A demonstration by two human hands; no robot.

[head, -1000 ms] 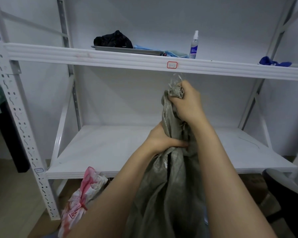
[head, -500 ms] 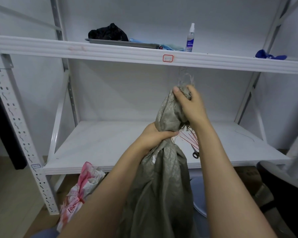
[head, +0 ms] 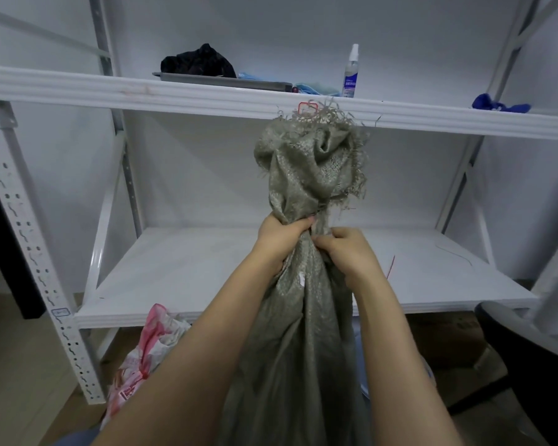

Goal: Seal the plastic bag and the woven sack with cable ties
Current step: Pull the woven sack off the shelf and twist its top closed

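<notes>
Grey-green woven fabric fills the middle of the head view: the woven sack (head: 303,342) stands upright in front of the person, its neck gathered into a tight bunch and its frayed mouth flopping open above the grip, in front of the edge of the upper shelf. The left hand (head: 281,239) is curled round the gathered neck from the left, fingers wrapped over the cloth. The right hand (head: 348,252) is just beside it, touching it at the neck, fingers bent and pinching the fabric from the right. Both forearms reach up along the sack's sides.

The plastic bag (head: 149,355), pink and white, lies crumpled on the floor at lower left, beside the front post of the white rack (head: 42,252) and below its lower shelf (head: 190,278). A thin red strand (head: 391,267) shows on that shelf just right of the right wrist; what it is cannot be told. On the upper shelf sit a dark cloth (head: 197,61) on a grey tray (head: 226,82), a spray bottle (head: 351,72) and, well to the right, something blue (head: 500,106).
</notes>
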